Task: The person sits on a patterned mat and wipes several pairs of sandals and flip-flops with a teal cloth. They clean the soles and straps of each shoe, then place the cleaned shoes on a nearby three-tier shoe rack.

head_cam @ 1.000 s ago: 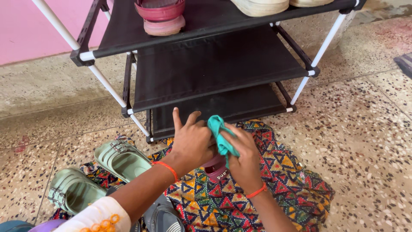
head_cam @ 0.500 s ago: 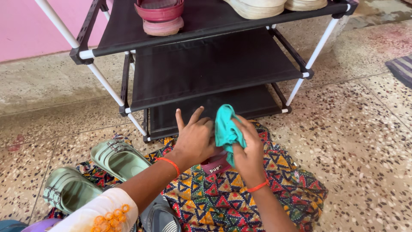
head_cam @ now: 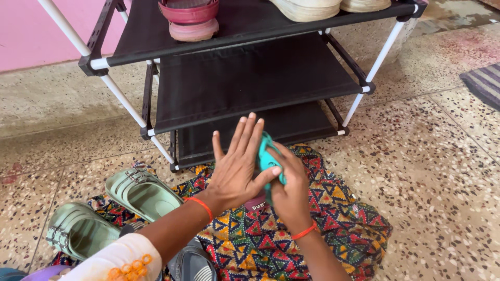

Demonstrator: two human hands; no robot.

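My left hand lies with straight, spread fingers against a maroon slipper; its thumb hooks over the front, steadying the slipper. Only the slipper's lower end shows beneath both hands. My right hand is closed on a bunched teal cloth and presses it to the slipper, right beside my left thumb. Both hands are over a bright patterned fabric spread across my lap and the floor. Each wrist carries an orange band.
A black three-shelf shoe rack with white poles stands just ahead; pink shoes and beige shoes sit on its top shelf. Two green sandals and a dark slipper lie at my left. A striped mat lies far right.
My left hand's fingers have straightened and spread against the slipper. My right hand with the teal cloth has slid down closer to my left thumb.
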